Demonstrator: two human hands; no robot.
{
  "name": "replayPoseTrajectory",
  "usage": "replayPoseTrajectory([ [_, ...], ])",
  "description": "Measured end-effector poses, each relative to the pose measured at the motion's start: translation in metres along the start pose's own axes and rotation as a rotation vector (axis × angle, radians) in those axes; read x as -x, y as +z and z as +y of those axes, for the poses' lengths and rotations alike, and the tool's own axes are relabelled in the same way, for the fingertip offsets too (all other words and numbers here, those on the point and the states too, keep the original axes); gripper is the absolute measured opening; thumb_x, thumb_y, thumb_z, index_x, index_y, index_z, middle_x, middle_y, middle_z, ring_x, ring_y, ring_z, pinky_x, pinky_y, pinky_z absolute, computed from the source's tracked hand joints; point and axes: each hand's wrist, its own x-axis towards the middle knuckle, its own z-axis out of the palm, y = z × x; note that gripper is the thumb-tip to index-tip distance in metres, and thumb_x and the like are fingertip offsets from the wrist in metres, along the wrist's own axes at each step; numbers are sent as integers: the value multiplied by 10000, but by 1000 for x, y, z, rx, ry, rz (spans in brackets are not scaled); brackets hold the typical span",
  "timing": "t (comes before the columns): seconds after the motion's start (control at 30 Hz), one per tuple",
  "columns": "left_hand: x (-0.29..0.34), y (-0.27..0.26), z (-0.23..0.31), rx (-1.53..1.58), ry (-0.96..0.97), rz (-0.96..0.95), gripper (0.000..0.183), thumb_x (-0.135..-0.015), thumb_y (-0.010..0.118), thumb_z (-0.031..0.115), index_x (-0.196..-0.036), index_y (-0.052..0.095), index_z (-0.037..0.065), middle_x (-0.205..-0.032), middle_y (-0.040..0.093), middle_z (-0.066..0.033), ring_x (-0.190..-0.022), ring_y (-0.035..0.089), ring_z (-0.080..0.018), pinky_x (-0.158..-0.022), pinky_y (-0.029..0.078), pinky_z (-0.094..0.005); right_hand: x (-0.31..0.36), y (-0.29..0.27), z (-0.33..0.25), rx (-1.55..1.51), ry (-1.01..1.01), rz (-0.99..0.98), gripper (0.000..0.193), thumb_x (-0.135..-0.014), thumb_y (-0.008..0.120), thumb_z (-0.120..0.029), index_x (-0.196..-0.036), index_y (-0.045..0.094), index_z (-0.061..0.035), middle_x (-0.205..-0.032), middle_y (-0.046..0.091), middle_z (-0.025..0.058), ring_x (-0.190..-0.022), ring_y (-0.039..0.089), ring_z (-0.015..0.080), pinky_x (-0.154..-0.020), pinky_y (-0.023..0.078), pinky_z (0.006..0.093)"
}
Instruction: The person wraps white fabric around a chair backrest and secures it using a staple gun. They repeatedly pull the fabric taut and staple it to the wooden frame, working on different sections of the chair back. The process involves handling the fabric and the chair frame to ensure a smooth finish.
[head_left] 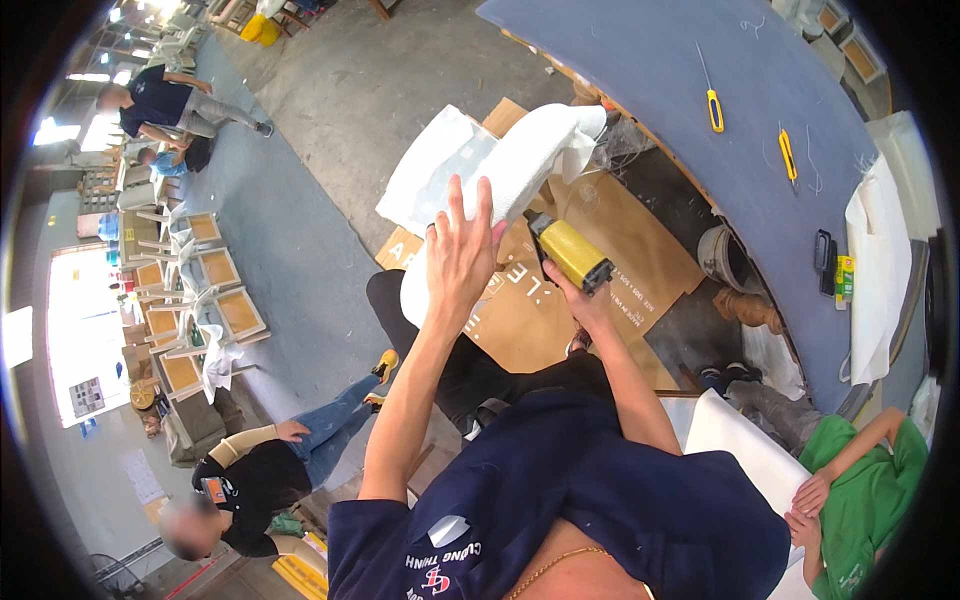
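A white fabric-covered curved piece (525, 155), which looks like an upholstered chair part, lies slanting in front of me, with loose white cloth (430, 170) hanging off its left side. My left hand (462, 250) rests against its near part, fingers stretched and spread; the palm side is hidden. In my right hand (580, 300) is a staple gun (572, 255) with a yellow body and black ends, its nose pointing up and left, close to the white piece. My fingers wrap its handle, mostly out of sight beneath the body.
Brown cardboard (600, 240) covers the floor below. On the blue-grey table (640, 50) at right lie a yellow-handled screwdriver (714, 110), a yellow cutter (787, 155) and white cloth (878, 260). A person in green (870, 490) is at lower right, another in black (265, 485) at lower left. Chair frames (205, 290) stand at left.
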Motion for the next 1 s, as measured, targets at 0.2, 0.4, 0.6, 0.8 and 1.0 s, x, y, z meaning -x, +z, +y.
replayPoseTrajectory([
  [0.2, -1, 0, 0, 65, 12, 23, 661, -949, 655, 291, -1515, 392, 74, -1420, 466, -269, -988, 631, -385, -832, 547, -458, -5, -5, -7, 36, -90, -53, 221, -875, 775, -233, -952, 752, -27, -837, 758, 84, -725, 708, 189, -702, 522, 324],
  [0.4, 2, 0, -3, 5, 105, 42, 682, -934, 670, 260, -1547, 385, 169, -1416, 477, -229, -1027, 621, -391, -857, 534, -469, -14, -6, -23, -68, -133, -174, 159, -846, 776, -136, -915, 737, 1, -744, 725, 105, -632, 681, 189, -603, 503, 310],
  [0.6, 3, -6, 1, 23, 64, -9, 678, -917, 677, 167, -1536, 398, 174, -1422, 466, -200, -1148, 599, -379, -931, 536, -475, -17, -9, -10, 134, -210, -252, 172, -846, 771, -190, -934, 752, -43, -803, 740, 72, -712, 697, 204, -711, 486, 340],
  [0.8, 6, -6, 0, -46, 74, -63, 756, -874, 682, 85, -1554, 363, 171, -1447, 437, -199, -1187, 564, -375, -952, 523, -459, -16, -6, -16, 2, -234, -276, 165, -824, 763, -143, -928, 733, -18, -789, 727, 109, -693, 700, 233, -652, 498, 336],
  [1.0, 9, -16, -7, 146, 99, -56, 770, -897, 644, 79, -1579, 291, 123, -1515, 367, -203, -1238, 520, -393, -1026, 472, -465, -12, -4, -20, 22, -297, -249, 162, -824, 756, -130, -927, 729, -7, -797, 723, 133, -659, 694, 264, -600, 507, 338],
])
